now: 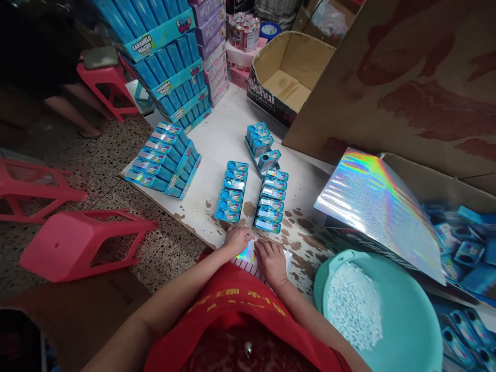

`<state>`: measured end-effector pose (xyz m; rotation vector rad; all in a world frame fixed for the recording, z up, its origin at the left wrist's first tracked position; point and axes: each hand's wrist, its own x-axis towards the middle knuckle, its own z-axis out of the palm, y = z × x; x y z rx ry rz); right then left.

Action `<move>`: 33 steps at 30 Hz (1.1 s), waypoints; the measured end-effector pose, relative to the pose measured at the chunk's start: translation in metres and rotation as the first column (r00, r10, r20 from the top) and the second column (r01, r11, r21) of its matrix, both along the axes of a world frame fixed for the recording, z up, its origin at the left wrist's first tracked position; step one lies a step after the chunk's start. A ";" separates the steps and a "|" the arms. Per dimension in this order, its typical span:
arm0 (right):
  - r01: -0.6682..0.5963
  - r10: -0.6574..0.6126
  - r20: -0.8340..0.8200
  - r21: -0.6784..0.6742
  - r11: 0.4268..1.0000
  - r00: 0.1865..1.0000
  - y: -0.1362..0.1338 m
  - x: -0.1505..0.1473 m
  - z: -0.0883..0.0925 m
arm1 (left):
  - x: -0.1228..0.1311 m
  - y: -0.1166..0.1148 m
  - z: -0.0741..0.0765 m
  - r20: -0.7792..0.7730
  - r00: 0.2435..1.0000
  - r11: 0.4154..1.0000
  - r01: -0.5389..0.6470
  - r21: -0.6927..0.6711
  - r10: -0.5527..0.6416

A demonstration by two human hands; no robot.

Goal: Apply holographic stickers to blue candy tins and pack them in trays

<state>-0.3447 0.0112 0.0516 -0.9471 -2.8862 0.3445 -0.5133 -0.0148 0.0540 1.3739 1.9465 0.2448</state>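
A shiny holographic sheet (pixel 246 253) with a row of strips along its near edge lies at the table's front edge, against the red apron. My left hand (pixel 237 242) is closed at its far left part, thumb and finger pinching there. Over the right part, my right hand (pixel 272 261) has its fingers curled and its fingertips close to the left ones. What lies under the fingertips is partly hidden. Just beyond the hands stand two rows of small blue boxes, a left row (pixel 231 191) and a right row (pixel 271 201).
Behind the rows, a blue tray (pixel 253 152) holds several similar boxes. Filled display boxes (pixel 166 160) stand at left, with taller stacks (pixel 170 67) behind. At right are a teal basin (pixel 406 305) of small white pieces and a large holographic sheet (pixel 372 206). Red stools (pixel 77 245) stand left.
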 end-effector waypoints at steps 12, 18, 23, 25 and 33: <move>0.152 -0.183 -0.075 -0.310 0.938 0.980 0.006 -0.002 0.056 | 0.002 -0.004 0.003 0.151 0.988 0.992 -0.044 0.115 0.027; 0.220 -0.387 -0.188 -0.572 0.790 0.903 0.018 -0.016 0.078 | -0.008 -0.032 0.037 0.726 0.670 0.986 -0.150 -0.069 0.153; 0.230 -0.570 -0.240 -0.742 0.630 0.786 0.019 -0.066 0.067 | -0.050 -0.034 0.064 0.561 0.790 0.966 -0.242 -0.087 0.249; 0.236 -0.606 -0.275 -0.743 0.627 0.746 0.019 -0.091 0.062 | -0.076 -0.030 0.073 0.474 0.855 0.972 -0.234 -0.011 0.211; 0.359 -0.558 -0.284 -0.527 0.770 0.780 0.022 -0.146 0.048 | -0.143 -0.013 0.069 0.285 0.958 0.998 -0.042 0.044 0.027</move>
